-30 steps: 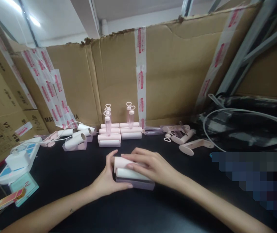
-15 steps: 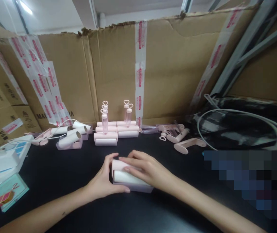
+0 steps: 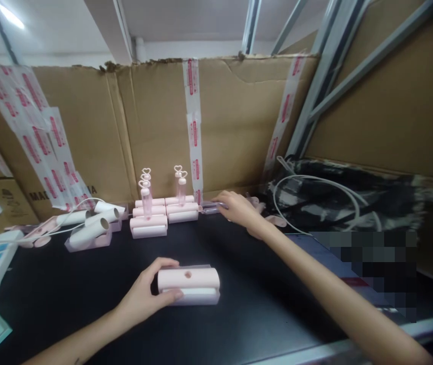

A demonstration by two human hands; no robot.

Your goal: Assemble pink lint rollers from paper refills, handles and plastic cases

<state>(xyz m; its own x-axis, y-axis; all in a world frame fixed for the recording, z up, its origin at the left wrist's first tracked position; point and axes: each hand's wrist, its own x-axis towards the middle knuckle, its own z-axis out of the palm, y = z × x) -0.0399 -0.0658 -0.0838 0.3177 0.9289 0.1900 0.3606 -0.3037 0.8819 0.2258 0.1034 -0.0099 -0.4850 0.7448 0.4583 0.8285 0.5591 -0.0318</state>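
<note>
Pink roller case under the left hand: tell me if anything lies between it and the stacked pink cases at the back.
Nothing visible does. Bare black tabletop separates the pink roller case, gripped by the left hand, from the stacked cases.

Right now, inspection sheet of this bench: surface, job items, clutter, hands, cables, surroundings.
Surface: black tabletop, dark and flat.
Job's things: pink roller case lies near the front, a hole in its top; clear handle piece at the back wall.
Clutter: stacked pink cases with heart-topped handles standing up; white rolls in trays at left; black bag at right.
Grippers: left hand grips the case's left end; right hand reaches to the clear handle piece, grip unclear.
Cables: white cord looped over the bag.
Surroundings: taped cardboard wall, metal frame.
</note>
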